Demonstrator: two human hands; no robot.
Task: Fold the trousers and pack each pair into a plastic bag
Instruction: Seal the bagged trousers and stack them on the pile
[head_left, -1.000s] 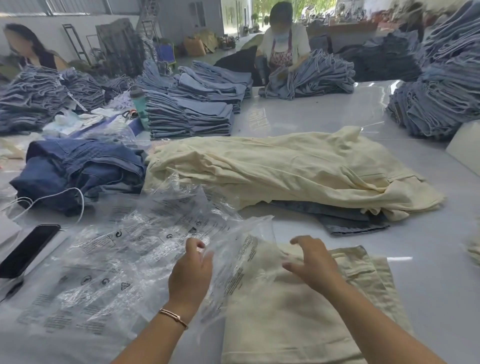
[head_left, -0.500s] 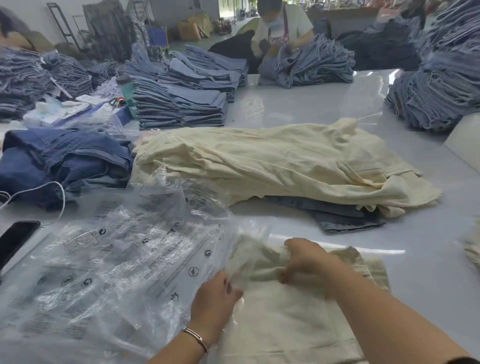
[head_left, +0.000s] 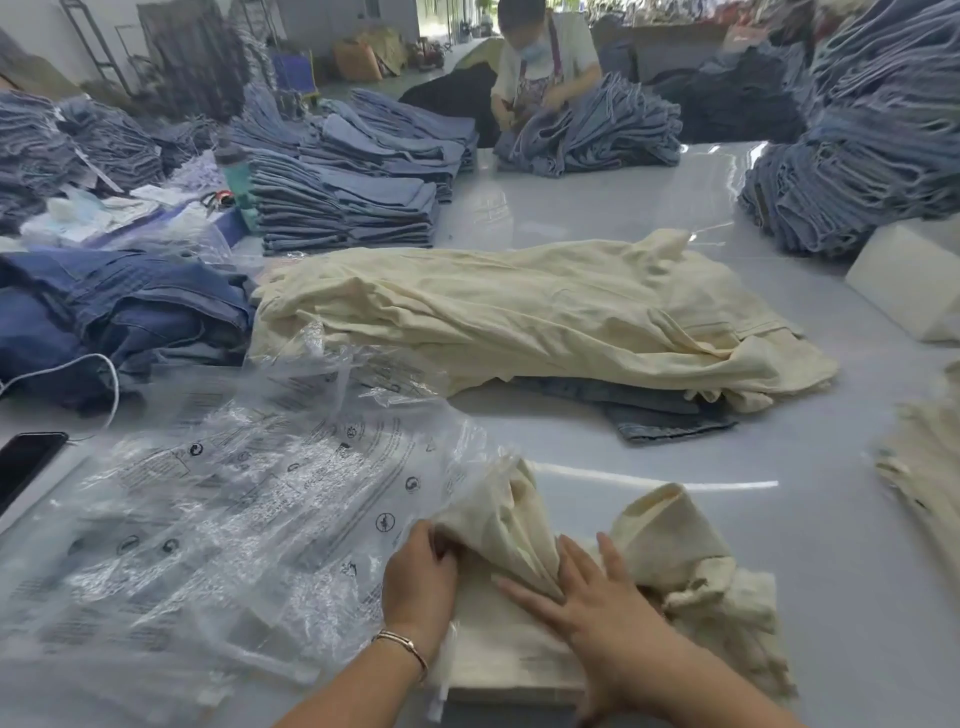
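Note:
A folded pair of cream trousers lies at the near edge of the table, its far end bunched up. My left hand grips the edge of a clear printed plastic bag that covers the trousers' left corner. Flat on the cream cloth rests my right hand, fingers straight and spread. A heap of loose clear bags spreads to the left. Behind, a pile of unfolded cream trousers lies across the middle of the table.
A dark phone with a white cable lies at the left edge. Dark blue jeans sit at left, folded denim stacks behind. More denim piles fill the right. A person works at the far side. More cream cloth lies at right.
My left hand has moved right and taken hold of the bag's edge at the trousers. My right hand went from gripping the cloth to pressing flat. The trousers' far end has bunched up.

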